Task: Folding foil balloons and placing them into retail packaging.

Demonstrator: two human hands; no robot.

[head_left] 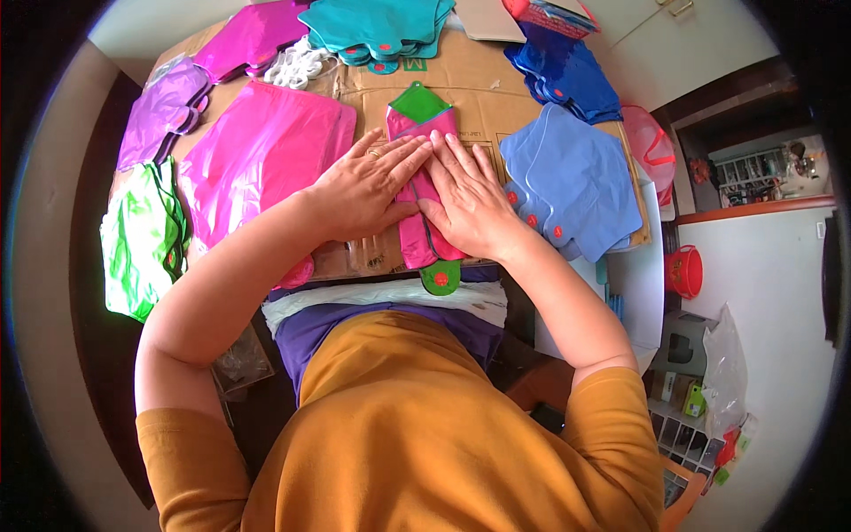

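Observation:
A narrow folded strip of shiny pink fabric lies lengthwise in front of me. At its far end shows a green pointed corner, and at its near end a green rounded tab with a red round spot. My left hand lies flat across the strip, fingers stretched toward the right. Pressed flat beside it, my right hand covers the strip's right side, its fingers pointing away from me. The fingertips of both hands meet over the strip and hide its middle. Both hands are open.
Beneath is a cardboard surface. Around the strip lie stacks of fabric pieces: pink, light blue, dark blue, teal, magenta, lilac and bright green. White cord sits at the back left.

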